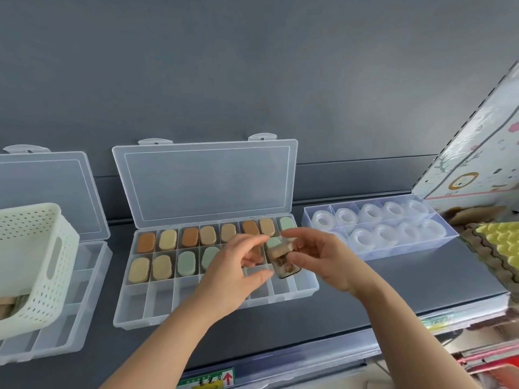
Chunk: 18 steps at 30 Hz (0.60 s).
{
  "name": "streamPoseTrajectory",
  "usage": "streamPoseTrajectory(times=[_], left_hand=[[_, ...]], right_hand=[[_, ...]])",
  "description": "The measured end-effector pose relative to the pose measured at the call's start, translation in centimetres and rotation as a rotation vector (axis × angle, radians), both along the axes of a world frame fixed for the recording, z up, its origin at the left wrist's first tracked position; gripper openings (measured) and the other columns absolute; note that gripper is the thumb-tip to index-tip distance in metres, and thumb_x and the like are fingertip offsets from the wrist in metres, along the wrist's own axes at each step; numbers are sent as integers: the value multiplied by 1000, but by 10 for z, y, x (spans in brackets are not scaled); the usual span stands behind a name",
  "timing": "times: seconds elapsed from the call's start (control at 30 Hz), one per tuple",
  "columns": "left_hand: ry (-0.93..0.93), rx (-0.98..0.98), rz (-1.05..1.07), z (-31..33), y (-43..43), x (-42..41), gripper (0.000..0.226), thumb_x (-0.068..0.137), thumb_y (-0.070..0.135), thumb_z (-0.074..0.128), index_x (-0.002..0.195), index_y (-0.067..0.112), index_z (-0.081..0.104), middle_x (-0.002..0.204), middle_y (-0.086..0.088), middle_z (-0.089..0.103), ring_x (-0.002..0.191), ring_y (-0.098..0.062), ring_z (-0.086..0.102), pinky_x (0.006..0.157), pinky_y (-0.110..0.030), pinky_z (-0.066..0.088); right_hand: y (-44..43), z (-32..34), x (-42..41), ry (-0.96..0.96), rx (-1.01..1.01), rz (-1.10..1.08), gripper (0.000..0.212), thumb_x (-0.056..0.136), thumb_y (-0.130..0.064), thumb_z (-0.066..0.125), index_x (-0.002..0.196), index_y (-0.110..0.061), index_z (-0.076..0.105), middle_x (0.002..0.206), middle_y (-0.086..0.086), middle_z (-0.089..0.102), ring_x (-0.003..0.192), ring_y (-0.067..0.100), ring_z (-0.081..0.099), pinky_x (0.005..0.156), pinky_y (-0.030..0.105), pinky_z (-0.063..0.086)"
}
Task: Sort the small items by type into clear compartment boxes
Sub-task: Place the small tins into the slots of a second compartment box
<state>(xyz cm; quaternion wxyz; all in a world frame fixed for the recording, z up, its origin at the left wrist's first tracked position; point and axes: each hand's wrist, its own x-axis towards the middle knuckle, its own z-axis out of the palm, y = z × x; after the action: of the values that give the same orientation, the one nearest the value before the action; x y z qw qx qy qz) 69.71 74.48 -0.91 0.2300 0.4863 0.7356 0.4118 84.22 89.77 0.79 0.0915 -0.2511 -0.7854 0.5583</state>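
Holding small items above box

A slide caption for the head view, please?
Right hand holds small items over the open compartment box; left hand nearby.

A single view is given, taken by a wide-angle camera worn on the head. The open compartment box is looked down on from its front, from close by, and is set near the middle of the frame. Above the box the grey back wall fills the upper half. The left hand and right hand are seen over the box's right part, the forearms cut by the lower edge.
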Motion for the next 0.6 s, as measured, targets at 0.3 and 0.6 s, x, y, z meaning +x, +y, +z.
streamPoseTrajectory(times=[0.3, 0.6], left_hand=[[472, -275, -105, -21, 13, 8, 66, 81, 54, 65, 138, 28, 47, 137, 15, 43, 127, -10, 32, 106, -24, 23], [444, -261, -81, -21, 13, 10, 64, 80, 52, 67, 136, 26, 50, 135, 15, 44, 125, -9, 33, 105, -23, 25]], right_hand=[[-10, -22, 28, -136, 288, -367, 25, 82, -18, 69, 106, -24, 66, 88, -9, 69, 78, 3, 64, 70, 17, 52], [-26, -50, 27, -231, 677, -357, 22, 80, -34, 71, 96, -19, 68, 95, -6, 64, 89, 16, 58, 73, 26, 47]])
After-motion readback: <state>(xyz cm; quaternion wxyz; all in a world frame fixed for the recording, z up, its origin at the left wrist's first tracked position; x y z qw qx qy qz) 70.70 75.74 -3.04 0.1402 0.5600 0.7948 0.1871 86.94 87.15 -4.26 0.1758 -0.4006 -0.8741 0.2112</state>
